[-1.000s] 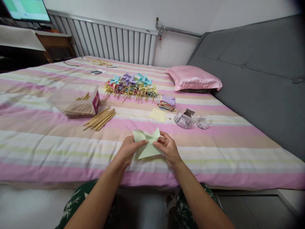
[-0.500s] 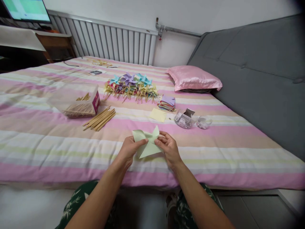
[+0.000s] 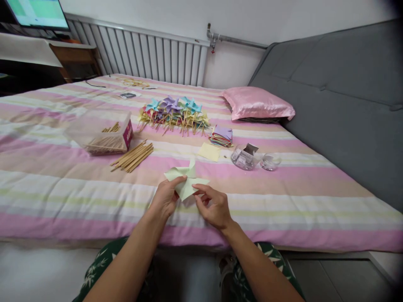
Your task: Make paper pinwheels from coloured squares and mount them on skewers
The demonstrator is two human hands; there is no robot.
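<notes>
A pale green paper pinwheel [image 3: 188, 183], partly folded, is held above the near side of the bed. My left hand [image 3: 167, 197] is closed on its left part, the thumb pressing near the centre where folded points meet. My right hand [image 3: 214, 205] has its index fingertip on the lower right flap and the thumb just below, fingers curled at the paper's edge. Beyond the hands lie a pale yellow paper sheet [image 3: 209, 152] and a stack of coloured paper squares [image 3: 221, 136]. Finished-looking pinwheels on sticks [image 3: 173, 113] lie in a heap farther back.
On the left, a clear plastic box [image 3: 94, 130] holds thin sticks, with a bundle of wooden sticks [image 3: 134, 157] beside it. Two small clear containers, one a round tub [image 3: 243, 158], the other a shallow dish [image 3: 269, 162], stand right. A pink pillow [image 3: 258, 104] lies behind.
The paper has turned and shifted left. My right hand has moved from the upper right, near the centre, down to the lower right flap; my left thumb still presses the middle.
</notes>
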